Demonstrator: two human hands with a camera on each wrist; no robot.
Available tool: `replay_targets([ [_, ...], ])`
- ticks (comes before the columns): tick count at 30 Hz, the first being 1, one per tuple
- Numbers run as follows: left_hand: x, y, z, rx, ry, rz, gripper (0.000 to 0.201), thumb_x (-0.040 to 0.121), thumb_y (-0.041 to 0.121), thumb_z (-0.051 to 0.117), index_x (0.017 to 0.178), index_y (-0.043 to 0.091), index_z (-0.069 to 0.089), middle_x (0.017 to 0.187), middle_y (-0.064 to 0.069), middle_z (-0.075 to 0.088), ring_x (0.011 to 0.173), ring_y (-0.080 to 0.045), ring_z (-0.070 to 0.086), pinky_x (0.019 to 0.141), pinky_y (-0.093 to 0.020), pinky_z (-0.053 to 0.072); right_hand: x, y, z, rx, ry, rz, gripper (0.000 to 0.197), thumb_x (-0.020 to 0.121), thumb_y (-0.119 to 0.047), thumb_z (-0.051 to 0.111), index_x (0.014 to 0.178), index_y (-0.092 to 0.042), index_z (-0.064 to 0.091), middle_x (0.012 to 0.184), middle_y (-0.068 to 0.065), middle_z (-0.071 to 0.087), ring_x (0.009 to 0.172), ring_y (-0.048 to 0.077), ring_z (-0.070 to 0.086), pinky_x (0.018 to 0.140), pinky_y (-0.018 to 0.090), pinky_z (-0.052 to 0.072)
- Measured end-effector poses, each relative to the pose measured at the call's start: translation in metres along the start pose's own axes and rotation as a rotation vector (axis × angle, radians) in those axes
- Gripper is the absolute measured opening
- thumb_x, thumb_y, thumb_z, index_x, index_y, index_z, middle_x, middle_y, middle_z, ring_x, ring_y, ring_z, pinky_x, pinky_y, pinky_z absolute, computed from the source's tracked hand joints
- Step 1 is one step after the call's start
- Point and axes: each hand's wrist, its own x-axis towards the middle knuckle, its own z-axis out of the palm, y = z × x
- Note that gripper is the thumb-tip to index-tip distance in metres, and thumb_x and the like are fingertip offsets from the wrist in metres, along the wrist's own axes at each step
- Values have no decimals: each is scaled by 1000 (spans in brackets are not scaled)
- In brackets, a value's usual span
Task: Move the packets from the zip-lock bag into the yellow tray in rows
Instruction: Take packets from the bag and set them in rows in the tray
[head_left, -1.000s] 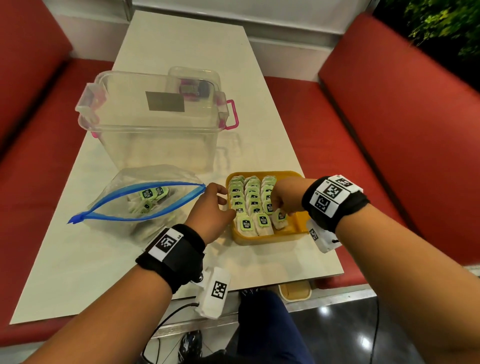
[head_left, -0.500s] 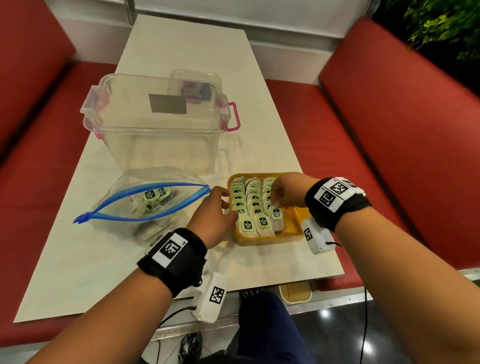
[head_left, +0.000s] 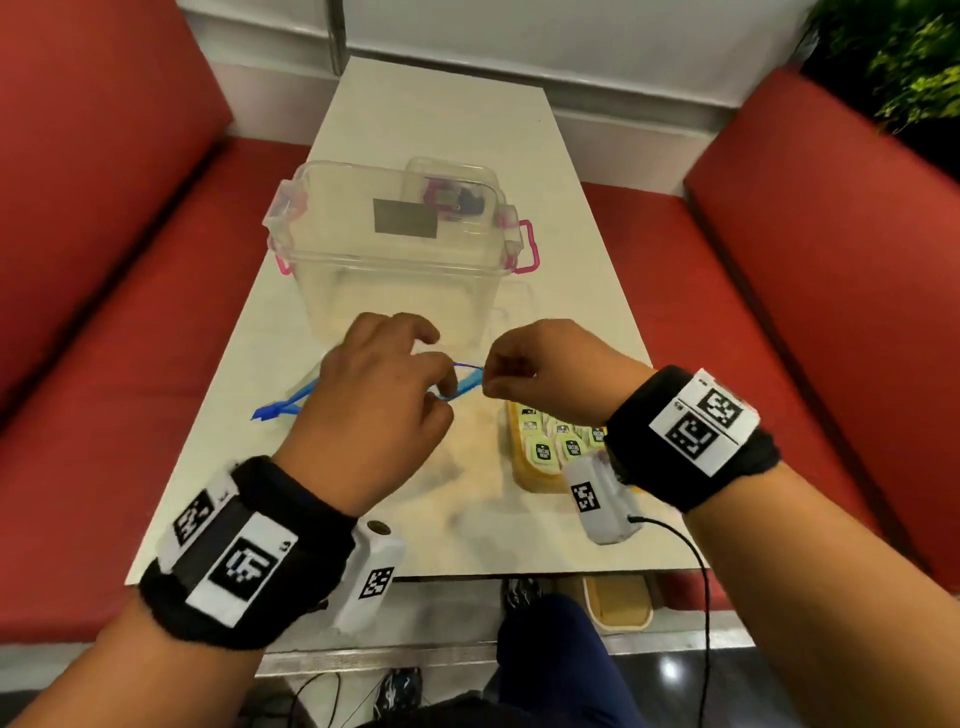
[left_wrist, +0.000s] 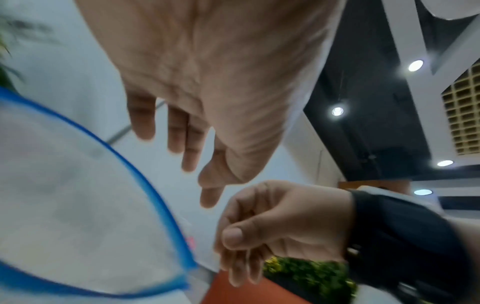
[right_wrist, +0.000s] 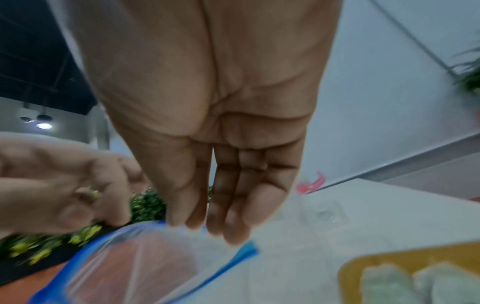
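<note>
The zip-lock bag (head_left: 283, 408) with its blue rim lies on the white table left of the yellow tray (head_left: 524, 470). Rows of green-labelled packets (head_left: 543, 449) fill the tray, partly hidden by my right wrist. My right hand (head_left: 491, 382) pinches the right end of the bag's rim between thumb and fingers; its fingertips (right_wrist: 182, 223) sit on the blue edge of the bag (right_wrist: 145, 267). My left hand (head_left: 415, 374) hovers over the bag's mouth with loosely bent fingers (left_wrist: 145, 127) that hold nothing, beside the bag (left_wrist: 78, 205). The bag's contents are hidden.
A clear plastic box (head_left: 395, 270) with pink latches stands just behind the bag. Red bench seats (head_left: 130, 338) flank the narrow table. The table's front edge (head_left: 467, 569) is close below my wrists. A cable hangs from the right wrist camera.
Both hands left the tray and moved left and up to the bag's mouth. The right hand now pinches the blue rim. The head view has shifted closer.
</note>
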Motion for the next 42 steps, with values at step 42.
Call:
replay_targets([
  [42, -41, -88, -4, -103, 16, -280, 60, 84, -1, 47, 136, 29, 52, 146, 16, 45, 109, -14, 59, 77, -20, 39, 76, -85, 113, -227, 121, -64, 9, 84, -4, 56, 82, -13, 56, 85, 4, 50, 77, 25, 55, 65, 30, 42],
])
